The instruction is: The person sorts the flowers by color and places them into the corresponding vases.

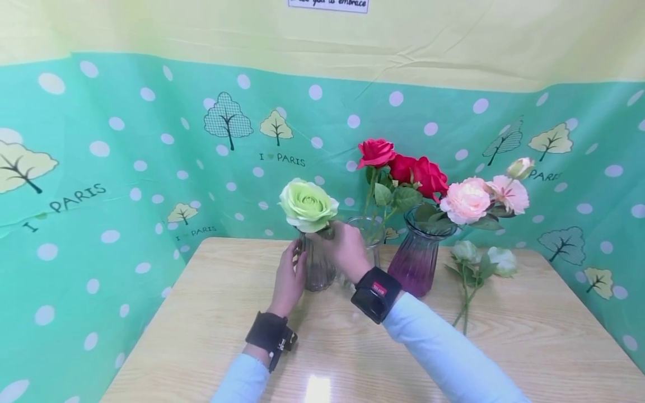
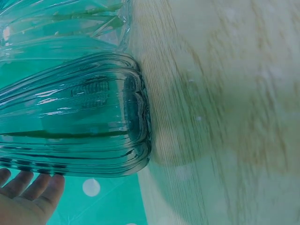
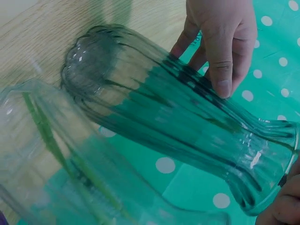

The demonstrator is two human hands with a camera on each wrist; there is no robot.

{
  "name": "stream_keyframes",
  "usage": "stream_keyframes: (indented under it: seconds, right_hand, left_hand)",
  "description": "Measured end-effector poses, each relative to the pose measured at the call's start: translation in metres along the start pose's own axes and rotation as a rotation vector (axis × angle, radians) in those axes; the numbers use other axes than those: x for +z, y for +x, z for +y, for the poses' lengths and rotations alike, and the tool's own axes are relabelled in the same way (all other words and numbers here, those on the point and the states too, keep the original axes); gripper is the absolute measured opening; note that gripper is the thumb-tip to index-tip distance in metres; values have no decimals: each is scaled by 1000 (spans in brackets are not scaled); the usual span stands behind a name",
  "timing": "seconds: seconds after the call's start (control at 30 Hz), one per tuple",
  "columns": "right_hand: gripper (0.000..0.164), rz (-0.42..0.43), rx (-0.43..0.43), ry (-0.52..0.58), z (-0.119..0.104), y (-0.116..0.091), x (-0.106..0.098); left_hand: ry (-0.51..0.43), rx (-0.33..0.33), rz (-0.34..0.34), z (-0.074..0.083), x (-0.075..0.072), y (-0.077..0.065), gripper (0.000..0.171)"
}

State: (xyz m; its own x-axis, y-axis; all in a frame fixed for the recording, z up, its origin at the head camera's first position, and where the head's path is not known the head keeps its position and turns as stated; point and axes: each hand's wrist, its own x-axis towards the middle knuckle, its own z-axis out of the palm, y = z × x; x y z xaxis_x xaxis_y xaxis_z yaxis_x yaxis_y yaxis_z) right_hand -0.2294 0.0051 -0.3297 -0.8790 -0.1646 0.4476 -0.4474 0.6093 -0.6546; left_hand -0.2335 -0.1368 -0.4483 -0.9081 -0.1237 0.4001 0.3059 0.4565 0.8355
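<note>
A pale green artificial rose (image 1: 308, 204) stands over the mouth of a grey ribbed glass vase (image 1: 321, 274). Just under the bloom, my right hand (image 1: 346, 249) pinches its stem, with curled fingers also showing at the corner of the right wrist view. Inside the glass, the lower stem (image 2: 65, 134) runs down toward the base. My left hand (image 1: 289, 280) touches the vase's left side with fairly straight fingers (image 2: 49, 194), the thumb (image 3: 220, 70) lying along the near side. The vase is upright on the wooden table (image 1: 201, 336).
A clear glass vase (image 3: 28, 140) with red roses (image 1: 428, 176) stands close on the right. Beyond it is a purple vase (image 1: 415, 263) with pink flowers (image 1: 466, 200). White flowers (image 1: 466, 252) lie on the table at right. A patterned green cloth (image 1: 151, 140) hangs behind.
</note>
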Motion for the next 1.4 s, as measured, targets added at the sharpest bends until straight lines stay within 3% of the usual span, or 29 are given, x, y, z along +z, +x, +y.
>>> stream_keyframes:
  seconds: [0.2, 0.37, 0.63, 0.93, 1.17, 1.4]
  right_hand:
    - [31, 46, 0, 28, 6, -9, -13]
    - [22, 102, -20, 64, 14, -20, -30]
    - [15, 99, 34, 30, 41, -41, -64]
    - [15, 192, 14, -128, 80, -67, -115]
    - [22, 227, 117, -199, 110, -85, -156]
    - [33, 154, 232, -258, 156, -98, -175]
  left_hand:
    - [-10, 2, -11, -1, 0, -2, 52]
    - [-11, 11, -15, 0, 0, -1, 52]
    - [1, 17, -13, 1, 0, 5, 51]
    - [-2, 26, -22, 2, -1, 8, 51]
    - [-19, 9, -28, 1, -1, 4, 50]
    - [-9, 4, -26, 0, 0, 3, 51]
